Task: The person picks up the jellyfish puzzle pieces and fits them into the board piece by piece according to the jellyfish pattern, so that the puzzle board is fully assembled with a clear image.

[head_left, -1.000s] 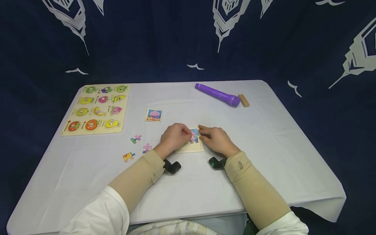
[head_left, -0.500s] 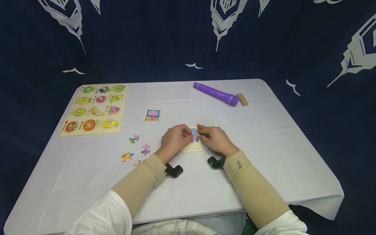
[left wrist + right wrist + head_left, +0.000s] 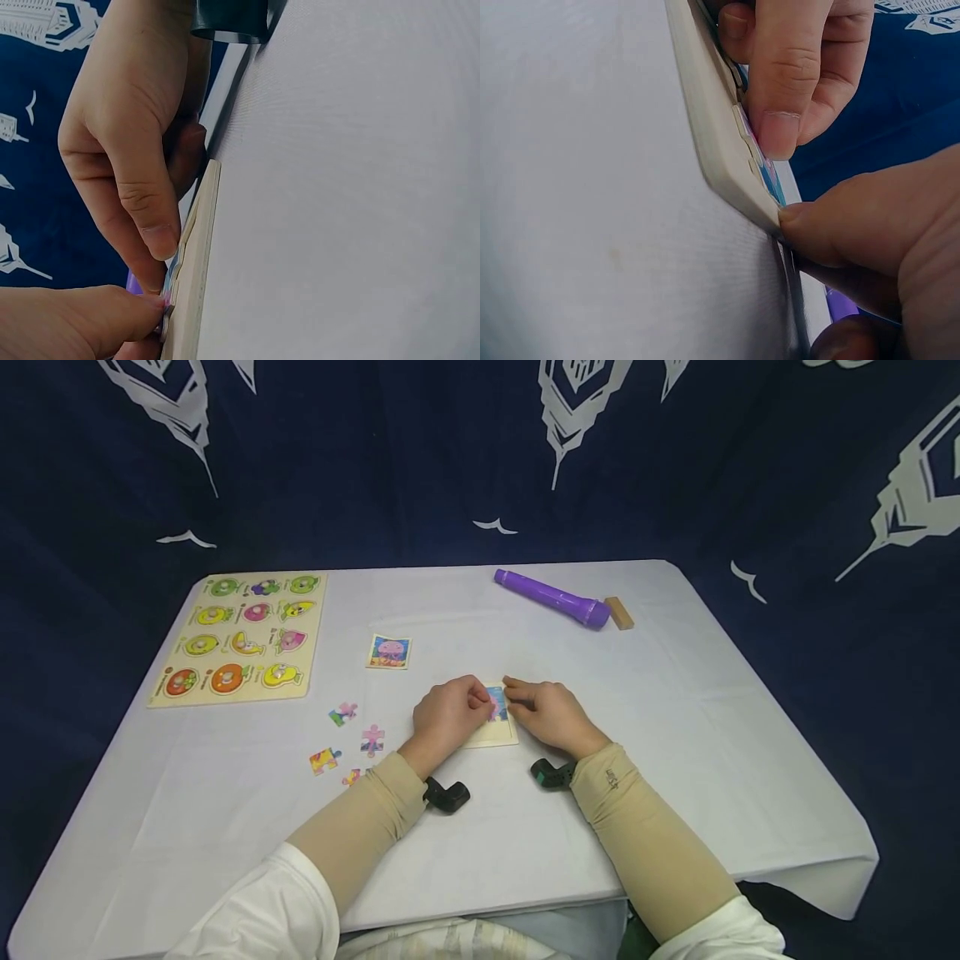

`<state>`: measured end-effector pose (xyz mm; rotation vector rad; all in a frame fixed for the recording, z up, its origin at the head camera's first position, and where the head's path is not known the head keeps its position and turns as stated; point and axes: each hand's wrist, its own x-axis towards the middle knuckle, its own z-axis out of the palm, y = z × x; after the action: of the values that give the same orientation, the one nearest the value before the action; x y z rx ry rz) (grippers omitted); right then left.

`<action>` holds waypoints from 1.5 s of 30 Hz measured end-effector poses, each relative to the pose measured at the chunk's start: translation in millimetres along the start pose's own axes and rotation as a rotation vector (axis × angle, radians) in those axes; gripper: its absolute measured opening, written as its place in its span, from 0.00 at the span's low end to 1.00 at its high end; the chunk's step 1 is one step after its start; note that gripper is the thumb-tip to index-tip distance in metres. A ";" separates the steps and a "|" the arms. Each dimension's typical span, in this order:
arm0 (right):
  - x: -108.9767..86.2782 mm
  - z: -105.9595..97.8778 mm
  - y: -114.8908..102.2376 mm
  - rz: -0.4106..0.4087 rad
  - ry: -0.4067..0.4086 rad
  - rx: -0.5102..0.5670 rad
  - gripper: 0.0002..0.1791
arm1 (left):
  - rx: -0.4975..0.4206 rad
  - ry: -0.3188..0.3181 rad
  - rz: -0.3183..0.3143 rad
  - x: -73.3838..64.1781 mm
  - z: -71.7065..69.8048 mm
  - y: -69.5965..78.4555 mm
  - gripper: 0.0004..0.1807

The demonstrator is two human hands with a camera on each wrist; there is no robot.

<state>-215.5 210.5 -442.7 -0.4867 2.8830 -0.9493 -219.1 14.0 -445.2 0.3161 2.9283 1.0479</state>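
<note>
A small pale jigsaw board (image 3: 491, 737) lies flat on the white table, its picture part-filled with blue and pink pieces. Over its left side, the thumb and forefinger of my left hand (image 3: 450, 708) pinch a jigsaw piece (image 3: 759, 150) at the picture, covering much of it. My right hand (image 3: 555, 718) rests against the board's right edge, thumb touching the rim and fingers fairly straight. Both wrist views look along the board edge-on, so the picture's face barely shows. Loose jigsaw pieces (image 3: 372, 740) lie left of my left forearm.
A fruit-picture board (image 3: 238, 639) lies at the far left. A small finished-looking picture square (image 3: 389, 652) sits behind my left hand. Towards the back right are a purple toy microphone (image 3: 551, 598) and a small wooden block (image 3: 619, 613).
Both hands stay at the board almost unmoved; my left hand has shifted slightly right relative to the loose pieces. The head view has tilted a little.
</note>
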 end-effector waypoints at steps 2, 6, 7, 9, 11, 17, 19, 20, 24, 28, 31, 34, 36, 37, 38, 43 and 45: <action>-0.6 -0.4 -0.5 0.000 -0.002 0.000 0.20 | 0.006 0.000 -0.004 0.1 0.4 0.7 0.06; -1.5 -1.2 -1.5 0.003 -0.004 0.005 0.20 | 0.021 0.006 -0.010 0.4 0.4 2.9 0.07; -1.6 -1.3 -1.7 0.003 -0.003 0.005 0.20 | 0.027 0.007 -0.014 0.5 0.2 3.6 0.07; -1.7 -1.4 -1.9 0.003 -0.003 0.007 0.20 | 0.038 0.008 -0.022 0.9 -0.3 5.0 0.07; -1.5 -1.2 -1.6 0.000 -0.001 0.008 0.20 | 0.049 0.007 -0.032 1.1 -0.5 6.2 0.08; -1.1 -0.8 -1.5 -0.005 0.003 0.001 0.20 | 0.085 -0.010 -0.051 1.4 -1.1 9.9 0.09; -1.0 -0.8 -2.2 -0.007 0.002 0.001 0.20 | 0.103 -0.015 -0.046 1.7 -1.7 10.8 0.10; -0.9 -0.8 -2.6 -0.008 0.001 0.001 0.20 | 0.115 -0.017 -0.041 1.9 -1.9 11.2 0.10; -0.9 -1.3 -3.1 -0.009 -0.002 0.000 0.20 | 0.150 -0.015 -0.024 2.9 -1.9 11.2 0.11; -1.2 -1.4 -2.2 -0.010 0.002 -0.004 0.20 | 0.151 -0.009 -0.007 3.1 -1.7 10.1 0.11; -0.8 -0.3 -1.5 -0.005 -0.002 -0.001 0.20 | 0.134 0.020 0.019 1.3 -6.6 9.9 0.12; 0.0 1.2 -2.1 0.002 -0.011 0.002 0.20 | 0.079 0.064 0.035 -4.3 -24.1 8.4 0.16; 0.4 2.0 -2.7 0.008 -0.018 0.006 0.20 | 0.025 0.089 0.038 -10.5 -43.3 3.8 0.18; 0.5 2.2 -3.1 0.010 -0.020 0.009 0.21 | 0.006 0.101 0.035 -14.6 -54.4 0.1 0.18; 0.5 2.5 -3.7 0.010 -0.021 0.009 0.21 | -0.007 0.115 0.031 -19.0 -65.6 -4.9 0.18; 0.6 2.5 -4.0 0.027 -0.011 0.001 0.20 | 0.039 0.227 -0.016 -42.8 -114.7 -43.5 0.16; 0.5 1.9 -3.2 0.039 -0.005 -0.003 0.20 | 0.061 0.264 -0.059 -50.8 -127.1 -62.1 0.17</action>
<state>-214.8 206.8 -442.4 -0.4302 2.8784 -0.9371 -191.3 -122.4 -388.5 0.0979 3.1828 1.0706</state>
